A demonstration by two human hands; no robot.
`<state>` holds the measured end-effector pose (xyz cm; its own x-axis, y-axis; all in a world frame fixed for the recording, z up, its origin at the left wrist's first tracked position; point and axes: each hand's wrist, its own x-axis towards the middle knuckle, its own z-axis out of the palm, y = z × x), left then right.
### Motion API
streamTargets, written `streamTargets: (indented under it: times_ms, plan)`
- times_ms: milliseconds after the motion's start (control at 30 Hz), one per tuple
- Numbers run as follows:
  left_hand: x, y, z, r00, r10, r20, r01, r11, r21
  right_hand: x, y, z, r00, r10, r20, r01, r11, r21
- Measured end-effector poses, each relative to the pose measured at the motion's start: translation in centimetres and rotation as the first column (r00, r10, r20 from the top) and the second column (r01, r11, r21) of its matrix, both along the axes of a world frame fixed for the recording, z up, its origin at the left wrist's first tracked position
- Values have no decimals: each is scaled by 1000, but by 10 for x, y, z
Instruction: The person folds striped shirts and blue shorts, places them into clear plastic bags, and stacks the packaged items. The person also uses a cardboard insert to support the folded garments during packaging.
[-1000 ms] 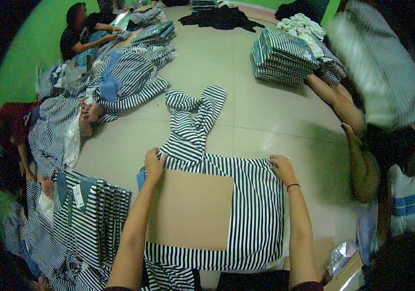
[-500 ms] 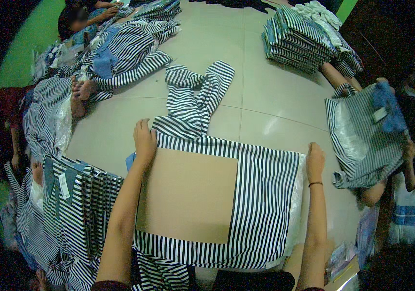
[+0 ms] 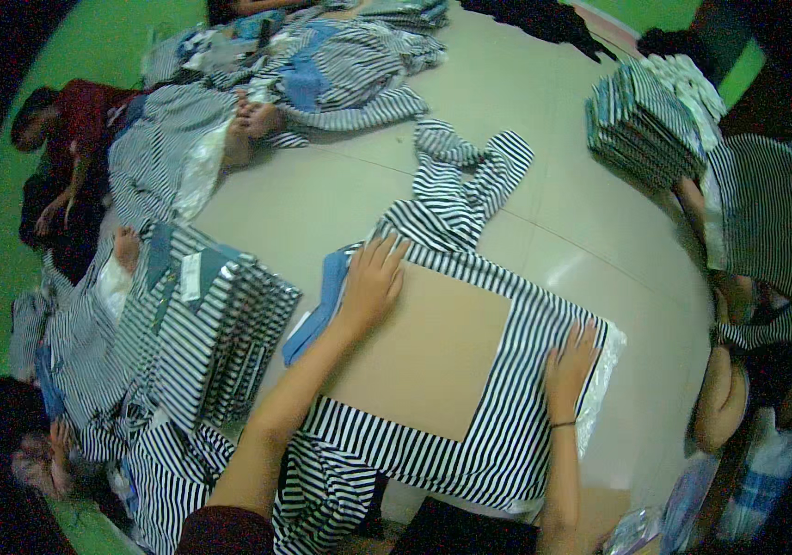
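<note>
A black-and-white striped shirt (image 3: 521, 388) lies spread out before me, its sleeve stretching away on the far side. On it rests a flat tan cardboard sheet (image 3: 423, 356). My left hand (image 3: 375, 282) lies with fingers extended at the cardboard's far left corner. Flat on the striped cloth to the right is my right hand (image 3: 571, 370), fingers spread. A blue denim piece (image 3: 329, 305) shows along the shirt's left edge. Clear plastic (image 3: 607, 379) sticks out from under the right edge.
Left of the shirt stands a stack of folded striped shirts (image 3: 220, 324) in plastic. Another folded stack (image 3: 645, 129) is at the far right. Several people sit around with striped garments; one person's foot (image 3: 255, 118) rests near a garment heap (image 3: 349, 69). Tiled floor (image 3: 322, 194) lies between.
My right hand has moved from the shirt's right edge onto the cloth and flattened. My left hand has shifted onto the cardboard's corner. The view has turned, so everything sits differently in it.
</note>
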<state>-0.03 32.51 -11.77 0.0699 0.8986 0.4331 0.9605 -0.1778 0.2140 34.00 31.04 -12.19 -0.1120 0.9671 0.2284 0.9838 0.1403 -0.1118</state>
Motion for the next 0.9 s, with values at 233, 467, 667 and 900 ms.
streamTargets:
  times_ms: [233, 467, 667, 900]
  plan:
    - [-27, -179, 9, 663, 640, 388, -610, 763, -214, -183, -95, 8, 692, 647, -320, -721, 639, -269]
    - [-55, -197, 14, 608, 572, 550, -477, 818, -323, -210, -104, 12, 707, 671, -225, -696, 602, -391]
    - [-73, -194, 6, 435, 653, 620, -430, 755, -495, -218, -123, 7, 702, 639, -315, -707, 570, -419]
    - [-60, -215, -8, 309, 659, 686, -223, 751, -622, -229, -120, 14, 726, 600, -337, -688, 618, -381]
